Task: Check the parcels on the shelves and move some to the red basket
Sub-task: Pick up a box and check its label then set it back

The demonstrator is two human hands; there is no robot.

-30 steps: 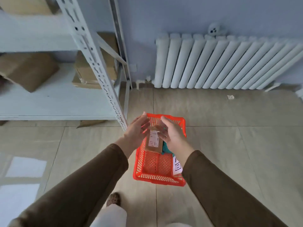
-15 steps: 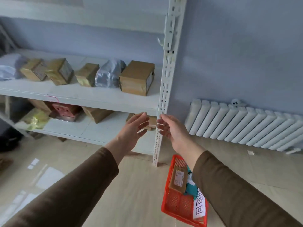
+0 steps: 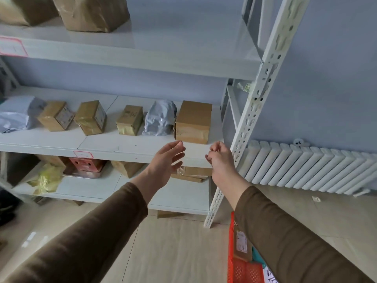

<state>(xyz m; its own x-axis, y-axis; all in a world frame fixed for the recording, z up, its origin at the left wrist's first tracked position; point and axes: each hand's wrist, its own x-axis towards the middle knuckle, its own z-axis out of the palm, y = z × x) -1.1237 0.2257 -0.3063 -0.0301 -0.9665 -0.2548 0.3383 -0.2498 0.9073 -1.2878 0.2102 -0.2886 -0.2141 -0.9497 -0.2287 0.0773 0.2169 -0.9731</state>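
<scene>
Both my hands are raised in front of the middle shelf (image 3: 130, 149) and hold nothing. My left hand (image 3: 166, 160) has its fingers spread and relaxed. My right hand (image 3: 220, 158) has its fingers loosely curled. Just beyond them on that shelf stands a tall brown box (image 3: 192, 121), with a grey bagged parcel (image 3: 160, 118) to its left and several smaller brown boxes further left. The red basket (image 3: 241, 270) sits on the floor at lower right, partly behind my right sleeve, with a small labelled brown parcel (image 3: 241, 247) inside.
A white perforated shelf post (image 3: 251, 111) rises just right of my right hand. A white radiator (image 3: 310, 168) lines the wall on the right. The top shelf carries large brown boxes (image 3: 91, 13). The lower shelf holds a yellow bag (image 3: 46, 178), a red box (image 3: 85, 166) and brown parcels.
I let go of the small brown parcel into the red basket, then raised both empty hands and my view up to the middle shelf. My right fingers have curled.
</scene>
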